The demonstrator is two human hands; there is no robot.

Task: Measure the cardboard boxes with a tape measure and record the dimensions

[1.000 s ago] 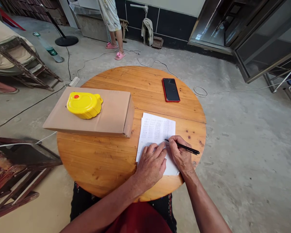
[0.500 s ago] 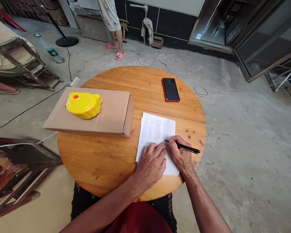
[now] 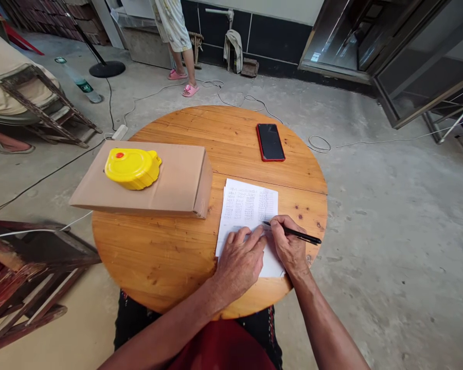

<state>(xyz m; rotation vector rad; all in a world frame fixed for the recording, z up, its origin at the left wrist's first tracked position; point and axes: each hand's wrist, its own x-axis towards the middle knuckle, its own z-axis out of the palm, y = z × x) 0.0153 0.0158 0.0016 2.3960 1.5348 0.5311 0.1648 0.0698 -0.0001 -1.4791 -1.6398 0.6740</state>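
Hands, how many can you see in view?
2: the left hand lies on the paper; the right hand, at its right edge, holds a pen.

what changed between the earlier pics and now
The right grip and the black pen in it have edged slightly rightward over the paper; nothing was taken up or let go. The left grip still rests on the paper, and the red-cased phone, cardboard box and yellow tape measure lie where they were.

Here's your head camera, looking out from your own head, tipped forward and down, close over the round table (image 3: 158, 252), left hand (image 3: 241, 257) and right hand (image 3: 290, 245) near, sweeping wide to the dark-tiled wall (image 3: 275, 43) beyond!
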